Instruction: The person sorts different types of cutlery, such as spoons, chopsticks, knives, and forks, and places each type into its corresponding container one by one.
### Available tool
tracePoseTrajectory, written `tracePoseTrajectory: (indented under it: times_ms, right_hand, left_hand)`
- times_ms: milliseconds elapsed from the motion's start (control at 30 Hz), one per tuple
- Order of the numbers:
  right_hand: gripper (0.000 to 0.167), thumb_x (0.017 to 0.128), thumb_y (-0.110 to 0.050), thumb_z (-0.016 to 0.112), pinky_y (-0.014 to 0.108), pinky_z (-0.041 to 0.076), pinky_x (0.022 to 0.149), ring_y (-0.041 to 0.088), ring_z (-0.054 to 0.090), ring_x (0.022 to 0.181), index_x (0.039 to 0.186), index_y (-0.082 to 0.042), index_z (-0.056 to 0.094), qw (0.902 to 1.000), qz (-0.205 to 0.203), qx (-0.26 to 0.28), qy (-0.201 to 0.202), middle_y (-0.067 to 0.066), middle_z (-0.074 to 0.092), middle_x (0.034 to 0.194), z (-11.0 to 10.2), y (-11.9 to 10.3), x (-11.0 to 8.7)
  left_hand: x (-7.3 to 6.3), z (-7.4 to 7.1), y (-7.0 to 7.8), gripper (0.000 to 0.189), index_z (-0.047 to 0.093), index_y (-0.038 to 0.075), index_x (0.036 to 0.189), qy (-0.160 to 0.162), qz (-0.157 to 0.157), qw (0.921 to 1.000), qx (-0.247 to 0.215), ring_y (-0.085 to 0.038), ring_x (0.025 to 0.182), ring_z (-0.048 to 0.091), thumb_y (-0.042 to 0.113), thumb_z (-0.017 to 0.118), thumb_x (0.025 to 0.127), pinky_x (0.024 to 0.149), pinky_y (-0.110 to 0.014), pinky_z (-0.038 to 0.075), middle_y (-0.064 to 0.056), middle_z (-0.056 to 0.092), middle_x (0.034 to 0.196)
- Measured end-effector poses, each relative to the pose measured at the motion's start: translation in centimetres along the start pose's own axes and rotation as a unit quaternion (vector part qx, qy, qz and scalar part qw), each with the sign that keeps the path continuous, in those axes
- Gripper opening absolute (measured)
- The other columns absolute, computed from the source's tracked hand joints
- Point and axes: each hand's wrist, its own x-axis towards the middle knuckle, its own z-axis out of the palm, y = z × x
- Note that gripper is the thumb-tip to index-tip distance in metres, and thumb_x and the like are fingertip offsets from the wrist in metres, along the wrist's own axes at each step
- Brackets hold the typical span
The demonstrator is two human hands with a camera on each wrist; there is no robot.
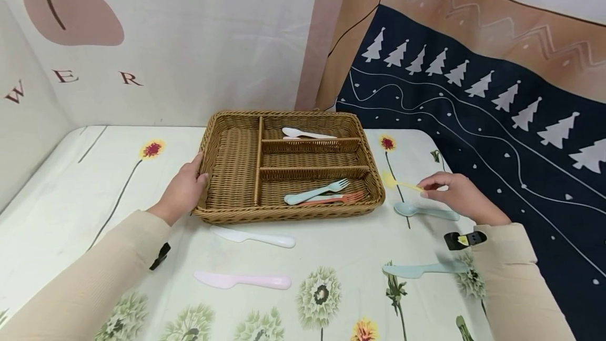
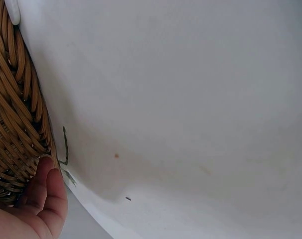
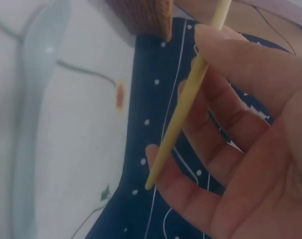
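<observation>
My right hand (image 1: pixel 450 193) pinches a yellow spoon (image 1: pixel 403 185) by its handle, just right of a brown wicker cutlery tray (image 1: pixel 227 216). In the right wrist view, thumb and fingers hold the yellow handle (image 3: pixel 183 107). Below that hand a light blue spoon (image 1: pixel 428 211) lies on the table. My left hand (image 1: pixel 182 188) grips the tray's left end, thumb over the rim; the left wrist view shows its fingers (image 2: pixel 54 194) against the woven wall (image 2: pixel 21 99). Inside the tray, a white spoon (image 1: pixel 307 134) lies in the back right compartment, and a blue fork (image 1: pixel 317 192) and an orange fork (image 1: pixel 338 199) in the front one.
In front of the tray lie a white knife (image 1: pixel 255 238) and a pink knife (image 1: pixel 243 280). A light blue knife (image 1: pixel 421 270) lies near the right forearm. Flower-printed cloth covers the table (image 1: pixel 341 246); hanging fabric (image 1: pixel 213 41) stands behind it.
</observation>
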Motion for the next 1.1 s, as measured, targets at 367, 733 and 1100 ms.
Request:
tracePoseTrajectory:
  times_ms: [367,733,1100]
  right_hand:
    - [0.018,0.089,-0.002,0.067,0.017,0.047,0.073,0.022,0.055,0.091,0.106,-0.001,0.071,0.9995,-0.002,0.010,0.030,0.012,0.067,0.099,0.2,-2.1,3.6]
    - [0.018,0.090,-0.001,0.066,0.036,0.049,0.078,0.027,0.055,0.093,0.107,0.002,0.071,0.9984,-0.022,0.017,0.050,0.015,0.064,0.099,0.6,-4.6,6.9]
    - [0.016,0.091,-0.004,0.066,0.041,0.048,0.080,0.027,0.054,0.092,0.105,0.000,0.071,0.9985,-0.030,0.017,0.042,0.014,0.063,0.098,0.7,-6.6,9.6]
  left_hand:
    - [-0.1,-0.1,0.2,0.061,-0.007,-0.003,0.152,-0.005,0.000,1.0000,-0.009,-0.054,0.128,0.035,0.018,0.029,0.107,0.101,-0.064,0.035,-0.041,0.027,0.138]
    - [-0.2,-0.2,0.2,0.061,-0.006,-0.003,0.152,-0.002,0.001,1.0000,-0.009,-0.054,0.127,0.035,0.019,0.029,0.107,0.102,-0.064,0.034,-0.041,0.028,0.138]
    - [-0.4,-0.1,0.3,0.060,-0.006,-0.003,0.152,0.000,0.002,0.9999,-0.015,-0.053,0.130,0.033,0.016,0.028,0.106,0.104,-0.063,0.031,-0.040,0.027,0.140]
